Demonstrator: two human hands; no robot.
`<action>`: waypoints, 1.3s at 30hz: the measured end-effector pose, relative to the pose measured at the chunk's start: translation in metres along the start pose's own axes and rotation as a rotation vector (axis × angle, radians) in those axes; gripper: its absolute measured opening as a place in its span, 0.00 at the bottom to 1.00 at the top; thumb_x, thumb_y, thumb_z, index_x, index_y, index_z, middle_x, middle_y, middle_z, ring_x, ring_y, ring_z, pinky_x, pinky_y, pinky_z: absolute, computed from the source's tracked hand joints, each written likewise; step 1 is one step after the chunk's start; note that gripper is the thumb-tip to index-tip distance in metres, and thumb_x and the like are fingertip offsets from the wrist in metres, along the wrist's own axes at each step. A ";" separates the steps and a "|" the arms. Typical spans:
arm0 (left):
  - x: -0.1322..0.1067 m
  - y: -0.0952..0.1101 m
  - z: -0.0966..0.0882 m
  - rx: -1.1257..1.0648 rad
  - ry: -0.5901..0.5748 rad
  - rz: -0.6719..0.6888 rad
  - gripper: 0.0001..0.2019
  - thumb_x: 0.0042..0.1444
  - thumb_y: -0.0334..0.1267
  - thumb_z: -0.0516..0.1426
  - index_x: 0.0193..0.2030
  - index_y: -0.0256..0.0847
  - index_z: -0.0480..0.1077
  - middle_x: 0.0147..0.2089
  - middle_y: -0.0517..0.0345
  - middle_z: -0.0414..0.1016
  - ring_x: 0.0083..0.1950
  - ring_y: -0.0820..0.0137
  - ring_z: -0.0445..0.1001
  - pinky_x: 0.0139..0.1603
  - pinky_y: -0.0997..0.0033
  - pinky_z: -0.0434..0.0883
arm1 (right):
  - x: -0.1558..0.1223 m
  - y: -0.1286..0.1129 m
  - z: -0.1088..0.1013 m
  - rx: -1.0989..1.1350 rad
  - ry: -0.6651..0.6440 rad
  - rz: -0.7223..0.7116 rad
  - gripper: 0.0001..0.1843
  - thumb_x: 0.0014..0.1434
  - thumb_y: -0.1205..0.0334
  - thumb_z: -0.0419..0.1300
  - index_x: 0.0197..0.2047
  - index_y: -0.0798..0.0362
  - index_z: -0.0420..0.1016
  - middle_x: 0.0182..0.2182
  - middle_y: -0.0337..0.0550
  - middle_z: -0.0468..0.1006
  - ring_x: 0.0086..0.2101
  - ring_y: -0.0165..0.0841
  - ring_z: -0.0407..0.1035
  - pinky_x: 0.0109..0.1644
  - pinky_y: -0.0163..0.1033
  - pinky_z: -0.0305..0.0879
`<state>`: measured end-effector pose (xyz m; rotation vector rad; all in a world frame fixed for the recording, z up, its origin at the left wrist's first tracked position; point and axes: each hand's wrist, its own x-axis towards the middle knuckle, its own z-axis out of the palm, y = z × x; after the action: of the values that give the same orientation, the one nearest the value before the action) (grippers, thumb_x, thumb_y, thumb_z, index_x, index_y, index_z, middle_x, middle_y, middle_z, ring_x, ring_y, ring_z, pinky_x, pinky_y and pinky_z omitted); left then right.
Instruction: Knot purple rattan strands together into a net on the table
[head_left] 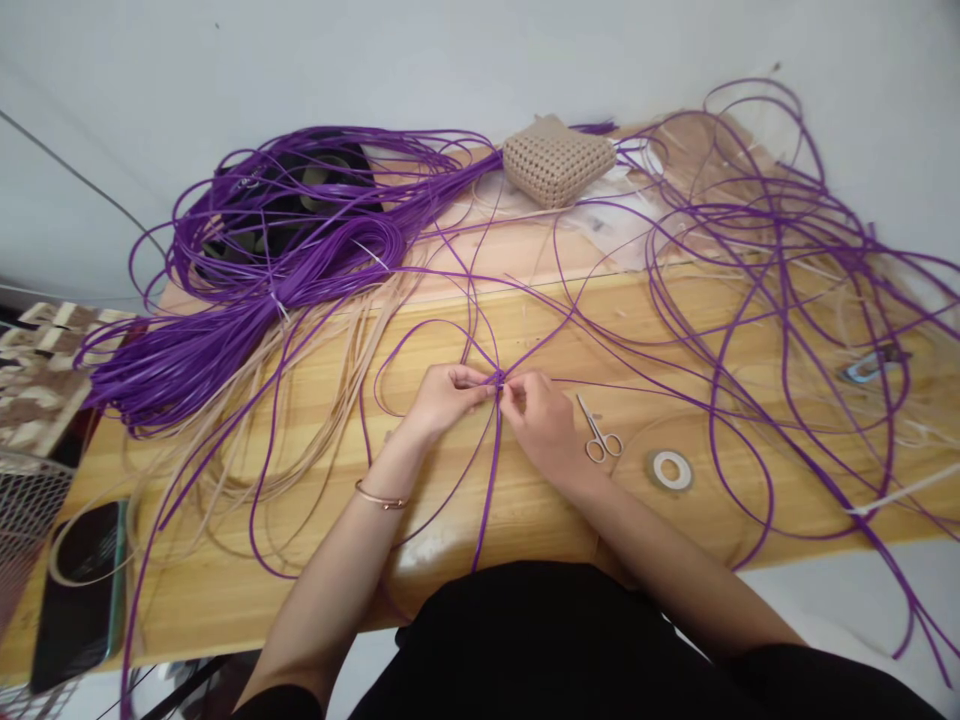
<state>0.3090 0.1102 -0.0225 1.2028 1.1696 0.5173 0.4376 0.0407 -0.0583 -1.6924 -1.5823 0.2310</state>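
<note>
Several purple weaving strands (493, 480) cross at a small knot-like joint (498, 379) above the middle of the wooden table. My left hand (452, 395) pinches the strands just left of this joint, thumb and forefinger pressed together. From the other side, my right hand (541, 415) closes its fingertips on a strand right beside it. Loose ends fan out from between the hands in all directions, one bunch running down toward my body. Small scissors (600, 432) lie a little right of my right hand, and a roll of tape (670, 470) sits beyond them.
A thick purple bundle (225, 330) lies at the left, with beige strands (330, 400) by it. At the back stands a woven beige piece (557, 162). Tangled purple strands (780, 230) cover the right side. A dark phone (81, 590) rests at the left edge of the table (247, 620).
</note>
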 end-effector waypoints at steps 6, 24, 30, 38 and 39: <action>0.001 -0.003 0.001 -0.070 -0.024 0.003 0.05 0.37 0.30 0.64 0.24 0.33 0.73 0.18 0.62 0.70 0.18 0.80 0.62 0.20 0.77 0.60 | 0.000 -0.001 -0.002 0.046 0.006 0.013 0.05 0.57 0.63 0.52 0.30 0.53 0.66 0.30 0.45 0.74 0.32 0.34 0.69 0.36 0.38 0.64; 0.001 -0.009 -0.001 -0.252 -0.036 -0.014 0.14 0.31 0.37 0.68 0.26 0.35 0.73 0.21 0.61 0.73 0.19 0.81 0.62 0.20 0.78 0.60 | 0.001 0.000 -0.003 0.173 0.030 0.022 0.02 0.58 0.64 0.56 0.33 0.52 0.69 0.34 0.44 0.76 0.35 0.32 0.72 0.40 0.39 0.71; 0.001 -0.010 -0.003 -0.252 -0.040 -0.022 0.14 0.31 0.38 0.69 0.26 0.35 0.72 0.22 0.61 0.73 0.19 0.81 0.62 0.20 0.77 0.60 | 0.002 0.000 -0.005 0.203 0.007 0.040 0.03 0.58 0.64 0.55 0.34 0.52 0.70 0.35 0.45 0.76 0.36 0.33 0.72 0.40 0.39 0.71; 0.001 -0.008 -0.005 -0.255 -0.068 -0.009 0.14 0.31 0.39 0.69 0.26 0.35 0.73 0.18 0.64 0.68 0.19 0.80 0.61 0.19 0.78 0.57 | 0.008 0.002 -0.012 0.295 -0.079 0.010 0.03 0.58 0.65 0.55 0.33 0.53 0.69 0.34 0.44 0.75 0.35 0.31 0.71 0.39 0.38 0.70; 0.001 -0.008 -0.005 -0.250 -0.068 -0.010 0.14 0.31 0.39 0.69 0.26 0.36 0.73 0.18 0.64 0.68 0.19 0.80 0.61 0.19 0.79 0.57 | 0.008 0.002 -0.012 0.298 -0.080 0.014 0.03 0.59 0.65 0.55 0.33 0.53 0.69 0.34 0.44 0.75 0.35 0.31 0.71 0.40 0.38 0.70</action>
<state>0.3027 0.1104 -0.0297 0.9916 1.0198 0.5916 0.4487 0.0436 -0.0485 -1.4781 -1.5087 0.5211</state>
